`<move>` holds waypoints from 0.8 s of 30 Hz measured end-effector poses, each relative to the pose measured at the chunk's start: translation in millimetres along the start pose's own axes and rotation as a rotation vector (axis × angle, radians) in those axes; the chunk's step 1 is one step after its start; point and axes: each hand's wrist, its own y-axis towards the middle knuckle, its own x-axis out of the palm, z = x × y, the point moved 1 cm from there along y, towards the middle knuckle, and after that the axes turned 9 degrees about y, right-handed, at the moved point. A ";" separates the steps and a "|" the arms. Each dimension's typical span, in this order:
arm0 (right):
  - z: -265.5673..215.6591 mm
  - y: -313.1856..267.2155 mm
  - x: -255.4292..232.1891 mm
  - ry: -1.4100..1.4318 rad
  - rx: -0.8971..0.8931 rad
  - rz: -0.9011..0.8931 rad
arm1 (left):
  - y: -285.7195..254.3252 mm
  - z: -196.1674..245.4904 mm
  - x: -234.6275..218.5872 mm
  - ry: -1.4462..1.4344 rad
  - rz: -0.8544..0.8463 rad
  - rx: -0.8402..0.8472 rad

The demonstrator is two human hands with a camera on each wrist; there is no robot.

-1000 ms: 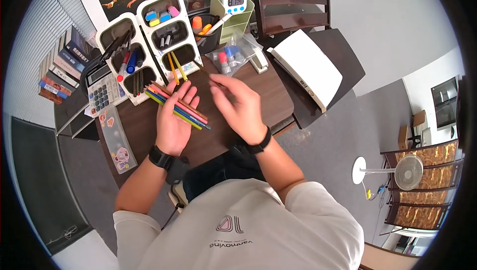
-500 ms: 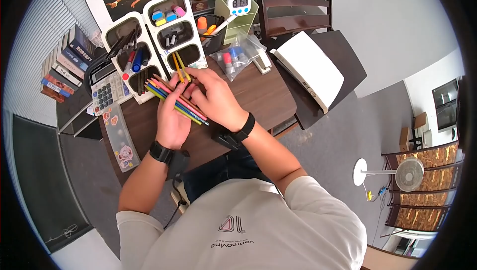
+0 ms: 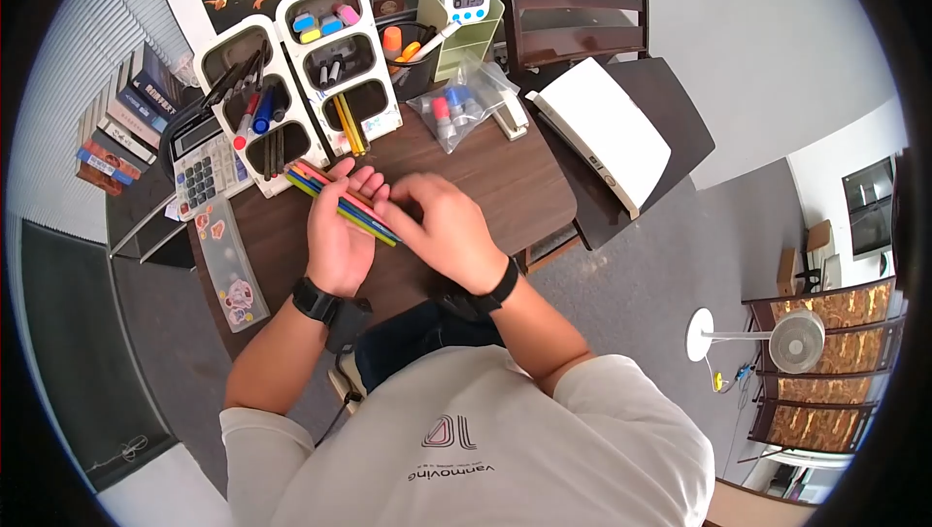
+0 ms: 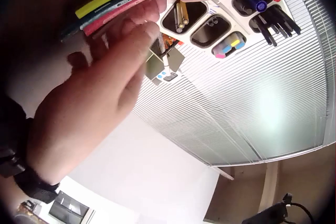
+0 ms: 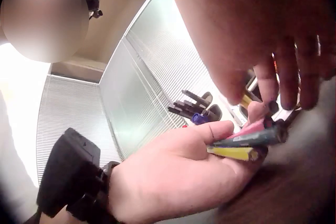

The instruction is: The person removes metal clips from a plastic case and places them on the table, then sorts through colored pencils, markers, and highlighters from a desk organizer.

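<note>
My left hand [image 3: 340,241] is palm up, thumb over a bundle of colored pencils [image 3: 316,182] lying slantwise across it; yellow-green, blue and pink ones show. Just right of it, my right hand [image 3: 442,231] has its thumb beside the bundle's lower ends. In the right wrist view the fingers of my right hand [image 5: 262,40] hang over the pencil ends, gripping nothing that I can see. Yellow pencils [image 3: 348,124] stand in the nearest right compartment of the white organizer [image 3: 383,126]. Dark pencils [image 3: 275,153] stand in the nearest left one.
Pens, markers [image 3: 262,112] and highlighters [image 3: 330,24] fill other compartments. Rightward lie a plastic bag [image 3: 451,115] with small bottles and a stapler [image 3: 510,115]. A calculator [image 3: 199,178] and a sticker-covered case [image 3: 228,260] are on the left; a black pen cup [image 3: 417,76] stands behind.
My right hand moved from holding a dark pencil, to beside the yellow pencils, then back toward me by the bundle's lower ends. The yellow pencils now stand closer together. My left hand stayed nearly still.
</note>
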 end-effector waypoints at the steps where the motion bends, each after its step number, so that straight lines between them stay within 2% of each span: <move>1: 4.5 -7.9 0.6 -0.039 0.013 -0.024 | -3.5 0.1 4.9 0.006 -0.014 -0.007; 6: 17.3 -21.9 -6.0 0.077 -0.022 0.014 | -11.5 -0.7 16.5 0.037 -0.095 -0.059; 8: 19.6 -22.0 -9.3 0.180 -0.037 0.204 | -13.1 0.3 18.1 0.038 -0.091 -0.052; 10: 18.2 -24.1 -14.7 0.214 -0.044 0.246 | -11.3 1.5 17.7 0.039 -0.094 -0.040; 12: 18.9 -32.0 -22.7 0.530 -0.055 0.361 | -9.5 0.5 13.0 0.028 -0.091 0.038; 13: 16.1 -38.8 -31.3 0.630 -0.064 0.349 | -9.5 1.1 13.1 0.026 -0.096 0.039; 16: 8.8 -40.1 -45.1 0.848 -0.285 0.490 | -13.8 1.0 11.4 0.066 -0.027 0.096; 18: 8.3 -25.0 -45.4 0.803 -0.320 0.533 | -13.6 5.1 14.3 0.236 -0.041 0.365; 19: 10.8 -13.3 -43.4 0.546 -0.313 0.480 | -16.2 8.7 21.0 0.333 0.015 0.466; 20: 11.7 -2.9 -40.3 0.289 -0.300 0.427 | -15.7 9.5 20.2 0.339 0.008 0.464; 22: 7.7 18.2 -25.7 0.254 -0.265 0.325 | -14.9 14.1 16.9 0.737 0.008 0.697; 24: 13.9 34.2 -10.6 0.237 -0.269 0.257 | -17.8 13.4 18.6 0.806 0.003 0.708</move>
